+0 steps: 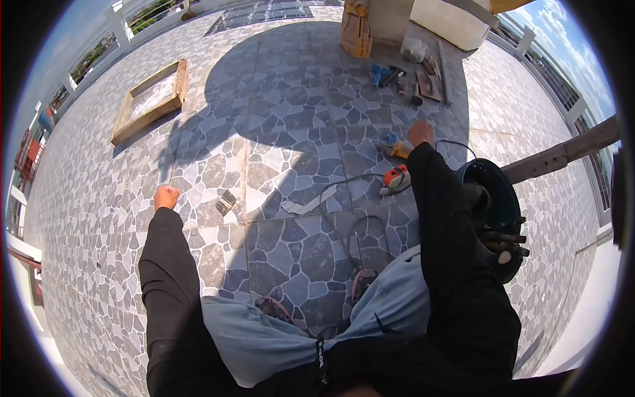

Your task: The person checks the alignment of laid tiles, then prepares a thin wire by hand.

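My left hand (166,196) is closed in a fist over the sunlit floor, with nothing showing in it. A small grey block (225,202) lies on the tiles to its right. My right hand (421,133), also a fist, is stretched forward on the right. Beside it rests an angle grinder (399,149) with a yellow body and a bluish disc, overlapped in part by my sleeve. Nearer to me is an orange corded piece (396,176), its dark cable (350,180) looping across the floor. A pale broken strip (311,202) lies between the cable and the block.
A dark bucket (514,198) holding tools stands by my right arm, near a wooden beam (562,151). Farther ahead are a wooden frame (180,83), a paper sack (356,30), a blue tool (379,74) and several hand tools. Patterned tiles (291,245) cover the floor.
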A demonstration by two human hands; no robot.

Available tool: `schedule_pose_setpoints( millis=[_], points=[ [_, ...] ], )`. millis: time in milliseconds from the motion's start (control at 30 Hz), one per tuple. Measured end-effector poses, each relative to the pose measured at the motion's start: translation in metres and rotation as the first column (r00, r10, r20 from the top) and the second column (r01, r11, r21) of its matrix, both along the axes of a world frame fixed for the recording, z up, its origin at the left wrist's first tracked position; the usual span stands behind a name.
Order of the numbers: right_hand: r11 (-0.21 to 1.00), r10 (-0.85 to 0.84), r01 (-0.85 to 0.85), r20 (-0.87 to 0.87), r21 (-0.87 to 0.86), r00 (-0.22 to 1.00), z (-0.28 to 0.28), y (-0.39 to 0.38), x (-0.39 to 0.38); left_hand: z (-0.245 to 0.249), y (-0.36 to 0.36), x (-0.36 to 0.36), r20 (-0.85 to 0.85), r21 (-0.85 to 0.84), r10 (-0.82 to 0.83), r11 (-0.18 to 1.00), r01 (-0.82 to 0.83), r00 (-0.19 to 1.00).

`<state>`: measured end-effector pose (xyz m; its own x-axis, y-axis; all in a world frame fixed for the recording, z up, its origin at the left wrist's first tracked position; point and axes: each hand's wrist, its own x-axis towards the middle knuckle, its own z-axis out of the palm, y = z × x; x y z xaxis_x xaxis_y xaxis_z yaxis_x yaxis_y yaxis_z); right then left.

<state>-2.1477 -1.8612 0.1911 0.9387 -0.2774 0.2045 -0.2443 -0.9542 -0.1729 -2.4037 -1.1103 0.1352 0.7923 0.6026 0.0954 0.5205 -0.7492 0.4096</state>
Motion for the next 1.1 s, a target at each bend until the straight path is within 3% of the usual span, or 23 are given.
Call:
schedule_pose_setpoints(
  millis=[67,167,233,267,333,400,467,567,633,733,833,967,1067,1100],
  points=[
    [0.999,0.022,-0.025,-0.069,-0.046,0.997,0.000,-0.001,0.000,0.000,0.006,0.002,0.035,-0.082,0.005,0.997,-0.002,0.999],
    [1.000,0.002,-0.002,0.028,-0.004,1.000,0.002,0.003,-0.008,-0.004,0.012,0.003,-0.005,-0.107,0.009,0.994,-0.009,1.000],
    [0.986,-0.073,0.052,0.130,0.156,0.989,0.006,0.008,-0.013,-0.013,0.019,0.005,-0.018,-0.111,0.029,0.993,-0.031,0.999],
    [0.986,-0.075,0.054,0.133,0.158,0.988,0.010,0.009,-0.013,-0.017,0.020,0.006,-0.034,-0.118,0.050,0.992,-0.054,0.998],
    [0.939,-0.079,0.076,-0.005,0.335,0.997,0.014,0.008,-0.011,-0.019,0.020,0.009,-0.041,-0.122,0.074,0.989,-0.079,0.996],
    [0.929,-0.111,0.094,0.028,0.357,0.993,0.010,0.010,-0.006,-0.017,0.016,0.012,-0.049,-0.129,0.098,0.986,-0.103,0.994],
    [0.919,-0.144,0.112,0.058,0.379,0.988,0.005,0.010,-0.005,-0.009,0.007,0.011,-0.106,-0.275,0.100,0.953,-0.126,0.989],
    [0.896,-0.194,0.140,0.088,0.422,0.977,-0.003,0.005,0.011,-0.017,0.009,0.013,-0.065,-0.279,0.068,0.957,-0.083,0.996],
    [0.841,-0.190,0.248,-0.167,0.481,0.967,-0.003,-0.002,0.027,-0.023,0.016,0.016,-0.074,-0.295,0.063,0.952,-0.082,0.995],
    [0.893,-0.141,0.219,-0.217,0.394,0.966,0.000,-0.003,0.025,-0.024,0.017,0.015,-0.119,-0.333,0.041,0.940,-0.079,0.992],
    [0.839,-0.107,0.222,-0.250,0.496,0.962,-0.004,-0.009,0.025,-0.017,0.009,0.014,-0.183,-0.417,-0.023,0.907,-0.056,0.983],
    [0.843,-0.165,0.277,-0.268,0.462,0.949,0.009,-0.002,0.015,-0.010,-0.002,0.010,-0.212,-0.552,-0.110,0.833,-0.026,0.971],
    [0.811,-0.194,0.291,-0.236,0.508,0.952,0.008,0.004,0.011,-0.002,-0.013,0.009,-0.204,-0.580,-0.090,0.813,-0.046,0.975],
    [0.699,-0.204,0.274,-0.183,0.660,0.962,0.012,0.010,0.003,0.000,-0.016,0.010,-0.190,-0.594,-0.068,0.802,-0.060,0.979]
  ],
)
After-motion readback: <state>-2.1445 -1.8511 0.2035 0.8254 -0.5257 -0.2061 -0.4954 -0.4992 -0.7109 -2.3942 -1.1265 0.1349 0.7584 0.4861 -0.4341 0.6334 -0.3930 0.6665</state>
